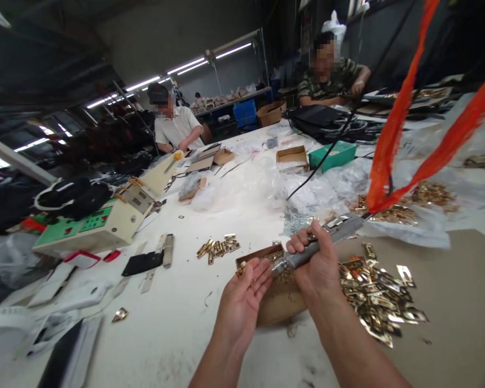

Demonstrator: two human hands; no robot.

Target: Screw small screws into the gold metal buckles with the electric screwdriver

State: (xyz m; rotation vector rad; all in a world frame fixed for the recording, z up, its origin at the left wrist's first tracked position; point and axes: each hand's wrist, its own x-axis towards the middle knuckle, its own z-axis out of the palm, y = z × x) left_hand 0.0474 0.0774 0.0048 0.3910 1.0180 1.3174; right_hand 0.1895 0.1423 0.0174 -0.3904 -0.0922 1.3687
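My right hand is wrapped round a grey electric screwdriver, its metal tip pointing left toward my other palm. Palm up, my left hand has its fingers stretched out just by that tip. Small gold-coloured bits show beside the left thumb; whether they lie in the hand or in the box behind is unclear. Under and behind both hands is a cardboard box with small gold screws, partly hidden. Right of my hands lies a heap of shiny gold metal plates.
An orange strap and a dark cable hang at the screwdriver's rear. More gold plates lie left of the box. A cream machine stands left, a green tray farther back. Two people work across the table.
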